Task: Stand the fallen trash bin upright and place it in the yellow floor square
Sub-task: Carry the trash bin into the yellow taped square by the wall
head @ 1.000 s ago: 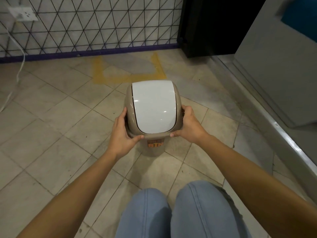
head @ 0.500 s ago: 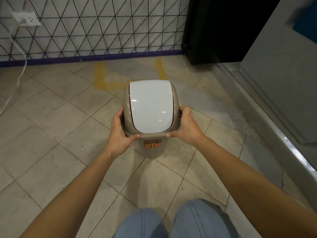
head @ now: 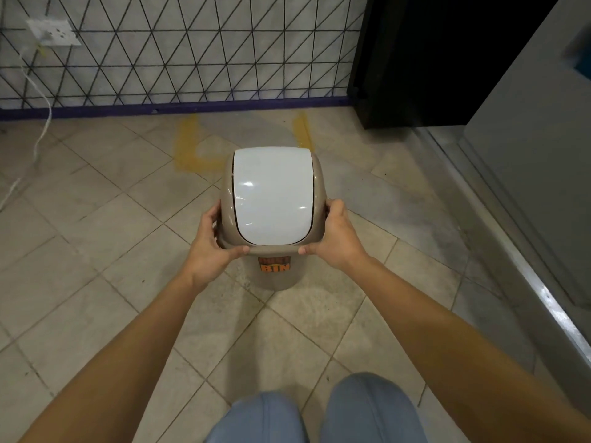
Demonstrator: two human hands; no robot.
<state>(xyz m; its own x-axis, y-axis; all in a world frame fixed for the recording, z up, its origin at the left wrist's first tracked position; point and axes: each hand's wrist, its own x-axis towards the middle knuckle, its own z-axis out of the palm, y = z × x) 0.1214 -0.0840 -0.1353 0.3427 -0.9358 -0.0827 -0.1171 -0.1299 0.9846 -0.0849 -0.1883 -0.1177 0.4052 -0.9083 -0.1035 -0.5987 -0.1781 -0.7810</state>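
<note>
The upright beige plastic trash bin with white swing lid [head: 271, 199] is clasped at its rim between left hand [head: 208, 247] and right hand [head: 335, 241]; it has been carried nearer the painted yellow floor square [head: 198, 151] just beyond, so placement remains.

Indoor utility corner: worn tiled floor [head: 96, 238], wire-grid wall panel [head: 192, 49], wall socket [head: 52, 32], painted yellow square [head: 192, 155].

Bare forearms, light-blue jeans [head: 319, 414]
</note>
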